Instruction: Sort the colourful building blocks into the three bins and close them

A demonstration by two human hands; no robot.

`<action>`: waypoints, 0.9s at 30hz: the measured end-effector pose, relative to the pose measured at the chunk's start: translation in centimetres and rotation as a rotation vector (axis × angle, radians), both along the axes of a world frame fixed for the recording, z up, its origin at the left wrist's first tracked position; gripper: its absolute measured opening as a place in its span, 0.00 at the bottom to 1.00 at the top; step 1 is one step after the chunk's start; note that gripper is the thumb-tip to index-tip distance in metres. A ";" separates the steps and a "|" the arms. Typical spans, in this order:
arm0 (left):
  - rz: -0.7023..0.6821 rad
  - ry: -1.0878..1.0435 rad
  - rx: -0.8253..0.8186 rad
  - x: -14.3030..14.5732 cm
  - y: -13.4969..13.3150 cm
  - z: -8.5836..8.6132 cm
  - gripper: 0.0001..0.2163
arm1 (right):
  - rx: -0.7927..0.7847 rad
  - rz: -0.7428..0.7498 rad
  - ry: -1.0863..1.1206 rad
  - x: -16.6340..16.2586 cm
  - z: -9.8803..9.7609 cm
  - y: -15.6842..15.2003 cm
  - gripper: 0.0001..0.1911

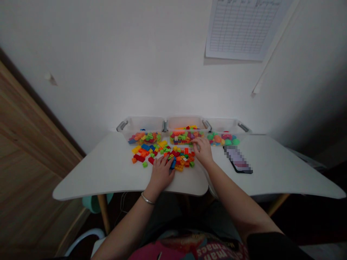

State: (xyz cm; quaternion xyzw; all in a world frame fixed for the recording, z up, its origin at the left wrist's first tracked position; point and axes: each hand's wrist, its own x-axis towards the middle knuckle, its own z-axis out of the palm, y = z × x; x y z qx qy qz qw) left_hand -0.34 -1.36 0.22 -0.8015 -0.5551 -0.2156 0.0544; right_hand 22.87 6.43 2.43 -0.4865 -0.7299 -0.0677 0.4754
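At the centre of the frame we see a loose heap of coloured bricks (162,153) spread on the white table (108,169), just in front of three clear bins. Our left hand (162,172) lies palm down at the lower edge of the heap, fingers spread, fingertips touching a blue brick (172,164) whose long axis runs up and down the frame; we cannot tell whether it is gripped. Our right hand (203,151) sits at the heap's right end, fingers curled against the middle bin (185,134); whether it holds a piece is unclear. The heap lies up-frame of the left hand, which is nearer. The left bin (142,134) and right bin (225,135) flank it. One phone (238,160) lies to the right; one paper sheet (244,27) hangs upper right.
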 end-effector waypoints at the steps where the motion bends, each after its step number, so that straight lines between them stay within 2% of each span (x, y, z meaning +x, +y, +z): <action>1: -0.002 0.001 -0.003 0.0 0.0 0.0 0.24 | -0.041 -0.025 0.015 0.1 -1.1 -0.5 0.13; 4: -0.002 0.005 -0.009 0.0 0.0 -0.1 0.24 | -0.200 -0.100 0.032 0.3 -3.7 -1.4 0.17; 7: -0.002 0.005 -0.004 0.0 0.0 -0.1 0.24 | -0.304 -0.146 -0.002 0.6 -4.9 -1.6 0.20; 12: 0.002 0.009 -0.006 0.1 -0.1 0.0 0.24 | -0.381 -0.155 -0.086 0.7 -5.1 -1.5 0.18; 19: -0.006 0.007 -0.006 0.0 -0.1 0.0 0.24 | -0.380 -0.146 -0.070 0.7 -5.1 -1.6 0.14; 23: -0.002 0.006 -0.003 0.1 -0.1 -0.1 0.23 | -0.367 -0.151 -0.028 0.7 -4.9 -1.6 0.11; 27: -0.001 0.004 -0.003 0.1 -0.1 -0.1 0.24 | -0.312 -0.188 0.104 0.5 -4.5 -1.8 0.09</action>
